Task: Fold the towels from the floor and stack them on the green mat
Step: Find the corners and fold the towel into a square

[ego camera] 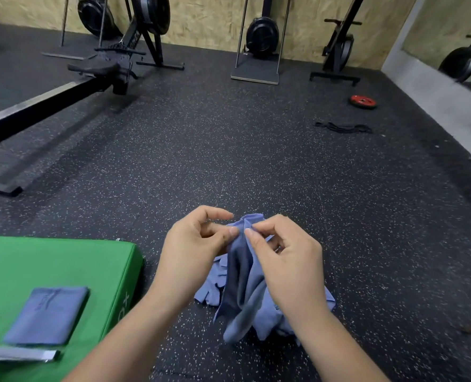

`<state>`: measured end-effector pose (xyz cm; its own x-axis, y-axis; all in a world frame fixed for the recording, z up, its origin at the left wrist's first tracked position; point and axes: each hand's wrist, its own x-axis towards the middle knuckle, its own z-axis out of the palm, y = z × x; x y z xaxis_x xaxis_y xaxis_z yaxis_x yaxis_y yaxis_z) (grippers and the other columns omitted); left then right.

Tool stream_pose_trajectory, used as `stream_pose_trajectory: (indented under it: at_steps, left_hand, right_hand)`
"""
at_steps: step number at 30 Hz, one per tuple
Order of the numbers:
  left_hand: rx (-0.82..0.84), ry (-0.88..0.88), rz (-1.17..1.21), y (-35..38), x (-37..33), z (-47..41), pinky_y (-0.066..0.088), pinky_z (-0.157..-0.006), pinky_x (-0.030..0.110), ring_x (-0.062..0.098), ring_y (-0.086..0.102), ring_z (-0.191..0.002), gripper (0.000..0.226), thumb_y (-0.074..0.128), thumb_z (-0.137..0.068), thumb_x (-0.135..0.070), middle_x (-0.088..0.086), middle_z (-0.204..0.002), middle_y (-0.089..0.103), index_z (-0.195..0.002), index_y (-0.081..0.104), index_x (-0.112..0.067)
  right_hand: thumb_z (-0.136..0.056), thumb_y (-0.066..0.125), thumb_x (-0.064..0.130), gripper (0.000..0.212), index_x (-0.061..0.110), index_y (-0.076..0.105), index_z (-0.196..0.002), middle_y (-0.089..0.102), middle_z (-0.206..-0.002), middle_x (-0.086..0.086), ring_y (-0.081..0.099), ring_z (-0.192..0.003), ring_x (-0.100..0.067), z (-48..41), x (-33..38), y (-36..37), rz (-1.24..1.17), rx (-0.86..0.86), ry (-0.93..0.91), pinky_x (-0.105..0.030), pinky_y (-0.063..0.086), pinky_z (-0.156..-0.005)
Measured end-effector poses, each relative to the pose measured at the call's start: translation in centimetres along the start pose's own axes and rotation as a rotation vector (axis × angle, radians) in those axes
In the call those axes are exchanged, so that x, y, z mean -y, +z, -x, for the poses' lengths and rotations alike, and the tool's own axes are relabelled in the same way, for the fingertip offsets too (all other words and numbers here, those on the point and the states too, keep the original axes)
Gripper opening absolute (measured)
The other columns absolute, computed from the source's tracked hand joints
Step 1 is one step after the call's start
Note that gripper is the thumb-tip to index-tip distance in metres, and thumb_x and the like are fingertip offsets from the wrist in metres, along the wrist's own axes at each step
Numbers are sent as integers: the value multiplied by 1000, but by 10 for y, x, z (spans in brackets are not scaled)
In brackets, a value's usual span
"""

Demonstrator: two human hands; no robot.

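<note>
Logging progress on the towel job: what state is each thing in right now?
Lifted towel: unfolded, hanging bunched.
Left hand: pinches its top edge.
Right hand: pinches the same edge.
Floor towels: crumpled, unfolded.
Stacked towel: folded, flat on the green mat.
Weight plate: flat on the floor.

Gym: rowing machine [63,86], weight plate [363,101]

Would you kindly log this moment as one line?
left hand, right hand pinch crumpled blue towel | folded blue towel on green mat
</note>
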<state>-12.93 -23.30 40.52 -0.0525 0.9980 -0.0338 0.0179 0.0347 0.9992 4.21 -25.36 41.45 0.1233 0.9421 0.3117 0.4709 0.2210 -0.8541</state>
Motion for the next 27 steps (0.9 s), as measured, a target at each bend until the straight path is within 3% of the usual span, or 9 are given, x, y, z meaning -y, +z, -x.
stream_pose_trajectory:
  at_steps: [5,11,21,23,27]
  left_hand:
    - [-63,36,28,-1,-5,1,66,-85,55,21,74,-75,19,88,-88,-11,10,-76,77,-89,73,-23]
    - [-7,26,12,1,-9,7,63,-96,52,20,78,-85,22,79,-94,-2,8,-91,83,-108,74,-19]
    - [-66,125,-136,6,-10,16,63,-93,49,15,80,-90,28,81,-92,-4,-6,-92,83,-103,75,-30]
    - [-71,147,-150,6,-9,16,63,-92,48,15,80,-92,27,83,-91,-7,-7,-95,83,-103,76,-30]
    - [-111,180,-186,4,-7,13,64,-83,47,16,77,-88,30,83,-88,-6,-7,-98,80,-105,75,-30]
  right_hand:
    - [-93,82,18,20,27,69,-81,63,-83,12,61,-75,-16,3,3,7,78,-1,-85,-22,47,-67]
    - [-95,79,20,17,28,68,-85,62,-85,13,62,-75,-15,4,0,10,120,32,-103,-31,51,-70]
    - [-97,73,16,11,27,71,-96,65,-93,14,66,-76,-11,6,-3,20,188,-5,-165,-39,56,-71]
    - [-99,63,17,13,25,72,-105,65,-99,13,64,-83,-8,8,-3,22,204,35,-188,-34,56,-75]
    - [-99,49,17,39,24,72,-130,69,-111,14,63,-91,1,10,0,23,139,153,-140,-21,52,-84]
